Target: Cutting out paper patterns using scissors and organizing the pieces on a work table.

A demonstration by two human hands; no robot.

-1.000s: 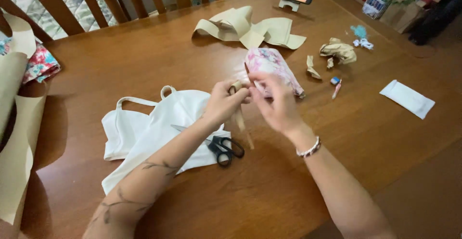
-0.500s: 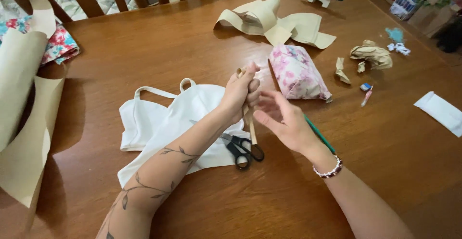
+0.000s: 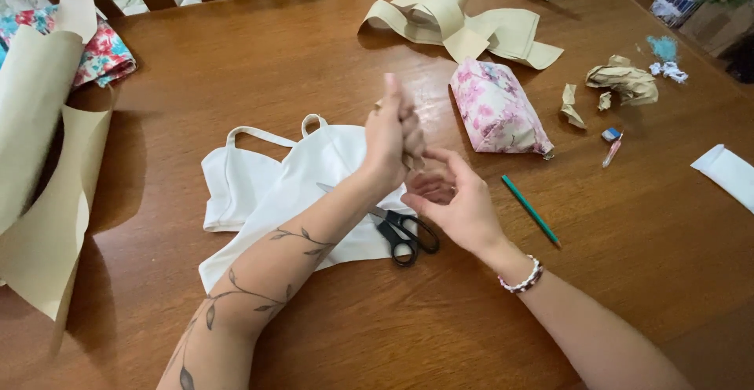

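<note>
Left hand now fisted on tan strip, right hand open; scissors beneath.

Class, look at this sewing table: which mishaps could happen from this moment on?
1. The black scissors lie on the white garment just under the right hand; a dropped wrist could meet the blades.
2. The left hand grips a small tan piece whose shape cannot be made out; it might slip.
3. The green pencil could roll.

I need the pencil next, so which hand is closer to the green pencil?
Right. The right hand lies open just left of the green pencil; the left hand, closed and raised, is farther left over the white garment.
</note>
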